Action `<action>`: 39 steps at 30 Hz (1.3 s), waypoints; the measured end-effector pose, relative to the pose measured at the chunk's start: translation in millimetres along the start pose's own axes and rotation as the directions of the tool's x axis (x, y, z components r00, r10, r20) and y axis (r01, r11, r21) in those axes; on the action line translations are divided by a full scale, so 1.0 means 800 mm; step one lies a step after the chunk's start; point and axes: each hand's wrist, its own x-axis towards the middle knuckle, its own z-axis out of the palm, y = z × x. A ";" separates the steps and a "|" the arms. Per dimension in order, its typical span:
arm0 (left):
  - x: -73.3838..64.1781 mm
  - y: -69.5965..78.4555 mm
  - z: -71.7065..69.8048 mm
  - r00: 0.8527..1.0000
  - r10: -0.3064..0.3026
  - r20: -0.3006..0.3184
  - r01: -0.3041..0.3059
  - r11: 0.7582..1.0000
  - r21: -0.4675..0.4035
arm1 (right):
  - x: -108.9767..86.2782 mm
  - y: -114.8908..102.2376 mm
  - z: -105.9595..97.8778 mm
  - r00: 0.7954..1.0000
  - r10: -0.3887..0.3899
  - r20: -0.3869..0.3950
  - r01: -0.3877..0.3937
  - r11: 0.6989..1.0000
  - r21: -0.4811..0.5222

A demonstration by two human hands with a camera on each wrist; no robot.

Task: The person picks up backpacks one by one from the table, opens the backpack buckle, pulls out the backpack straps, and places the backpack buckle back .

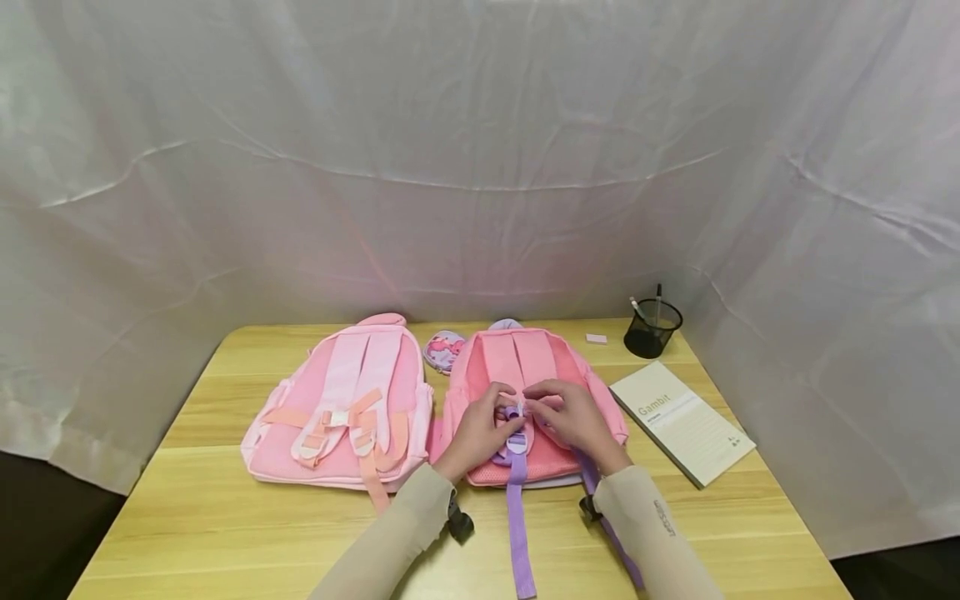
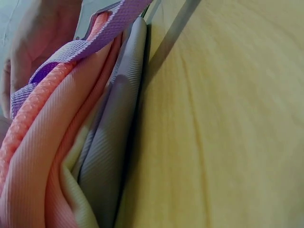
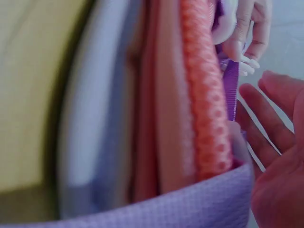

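Note:
A coral-pink backpack [image 1: 536, 354] lies with its straps facing up, and both hands are over its lower middle. My left hand [image 1: 480, 429] pinches a white plastic buckle [image 3: 247, 65] on a purple strap; its prongs stick out past the fingers in the right wrist view. Across from it is my right hand [image 1: 573, 417], its fingers [image 3: 273, 128] extended and apart from the buckle, holding nothing. Purple webbing [image 1: 517, 517] hangs from a white slider [image 1: 517, 443] over the table edge side. In the left wrist view, purple webbing [image 2: 95, 42] crosses the backpack's edge.
To the left lies a lighter pink backpack [image 1: 300, 433] with orange straps and a fastened white buckle [image 1: 339, 418]. A round patterned pouch [image 1: 444, 350] sits between the bags. Rightward are a notebook [image 1: 682, 425], an eraser-like block [image 1: 596, 339] and a black mesh pen cup [image 1: 651, 333].

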 end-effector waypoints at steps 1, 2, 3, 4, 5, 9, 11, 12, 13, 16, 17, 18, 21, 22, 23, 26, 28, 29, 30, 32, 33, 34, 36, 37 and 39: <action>0.000 0.000 0.000 1.000 -0.002 0.001 0.002 1.000 -0.002 | 0.001 -0.003 -0.001 1.000 0.014 0.013 -0.015 1.000 0.008; 0.000 0.000 0.000 1.000 -0.004 0.003 0.004 1.000 -0.002 | 0.002 -0.003 -0.001 1.000 0.010 0.029 -0.010 1.000 0.010; -0.001 0.000 0.001 1.000 -0.003 0.006 0.003 1.000 -0.002 | 0.003 -0.004 -0.001 0.999 0.009 0.047 -0.009 1.000 0.017; -0.001 0.000 0.001 1.000 -0.002 0.011 0.002 1.000 -0.002 | 0.003 -0.004 0.000 0.998 0.004 0.063 -0.006 1.000 0.024; -0.001 0.000 0.002 1.000 -0.002 0.018 0.002 1.000 -0.002 | 0.003 -0.003 0.000 0.997 -0.005 0.076 0.002 1.000 0.029; -0.003 -0.001 0.007 0.999 0.001 0.035 -0.001 1.000 -0.001 | -0.001 0.001 0.003 0.995 -0.027 0.095 0.023 0.998 0.050; -0.005 -0.001 0.009 1.000 -0.002 0.015 0.002 1.000 -0.005 | -0.003 0.004 0.004 0.996 -0.031 0.078 0.028 0.999 0.046; -0.006 -0.001 0.010 1.000 -0.003 -0.008 0.003 1.000 0.000 | -0.004 0.005 0.005 0.998 -0.026 0.065 0.023 0.999 0.043; -0.007 -0.001 0.011 0.999 -0.005 -0.034 0.005 1.000 0.002 | -0.005 0.006 0.005 0.998 -0.020 0.051 0.018 0.999 0.041; -0.010 -0.001 0.011 0.994 -0.013 -0.112 0.014 1.000 0.014 | -0.005 0.007 0.008 1.000 0.008 0.027 -0.009 0.999 0.045; -0.011 -0.001 0.010 0.991 -0.014 -0.134 0.017 0.999 0.027 | -0.004 0.007 0.010 1.000 0.021 0.022 -0.022 0.999 0.049; -0.012 -0.002 0.010 0.989 -0.014 -0.147 0.020 0.999 0.036 | -0.003 0.007 0.011 0.999 0.036 0.018 -0.036 0.998 0.054; -0.013 -0.002 0.007 0.987 -0.011 -0.163 0.023 0.997 0.074 | 0.000 0.007 0.014 0.999 0.052 0.004 -0.052 0.997 0.050; -0.013 -0.003 0.006 0.986 -0.007 -0.165 0.021 0.996 0.087 | 0.001 0.006 0.015 0.999 0.053 -0.001 -0.053 0.997 0.047; -0.012 -0.003 0.005 0.987 -0.004 -0.163 0.020 0.995 0.099 | 0.003 0.006 0.015 0.999 0.052 -0.009 -0.051 0.998 0.043; -0.009 -0.002 0.003 0.988 0.013 -0.155 0.009 0.990 0.138 | 0.006 0.005 0.016 0.999 0.044 -0.029 -0.043 0.999 0.028; -0.007 -0.001 0.002 0.990 0.016 -0.142 0.009 0.985 0.174 | 0.007 0.005 0.016 0.999 0.042 -0.033 -0.041 0.999 0.027; -0.005 0.000 0.002 0.991 0.016 -0.131 0.011 0.981 0.196 | 0.008 0.006 0.016 0.999 0.040 -0.033 -0.039 0.999 0.025; -0.003 0.001 0.003 0.992 0.018 -0.126 0.010 0.976 0.219 | 0.008 0.006 0.015 0.999 0.037 -0.034 -0.036 0.999 0.022; 0.000 0.004 0.003 0.993 0.013 -0.115 0.016 0.969 0.248 | 0.008 0.008 0.014 0.999 0.035 -0.037 -0.035 0.999 0.018; 0.002 0.005 0.004 0.994 0.014 -0.112 0.016 0.965 0.262 | 0.009 0.009 0.012 0.999 0.035 -0.037 -0.034 0.999 0.016; 0.003 0.006 0.005 0.994 0.014 -0.110 0.016 0.964 0.266 | 0.009 0.011 0.011 0.999 0.033 -0.037 -0.033 0.999 0.011; 0.005 0.007 0.007 0.994 0.013 -0.111 0.016 0.965 0.261 | 0.009 0.013 0.008 0.999 0.037 -0.028 -0.037 0.999 0.002; 0.006 0.008 0.007 0.994 0.010 -0.110 0.018 0.967 0.254 | 0.009 0.014 0.007 0.999 0.039 -0.017 -0.039 0.999 -0.002; 0.006 0.007 0.009 0.994 0.005 -0.112 0.023 0.970 0.243 | 0.009 0.015 0.005 0.999 0.047 0.012 -0.047 0.999 -0.008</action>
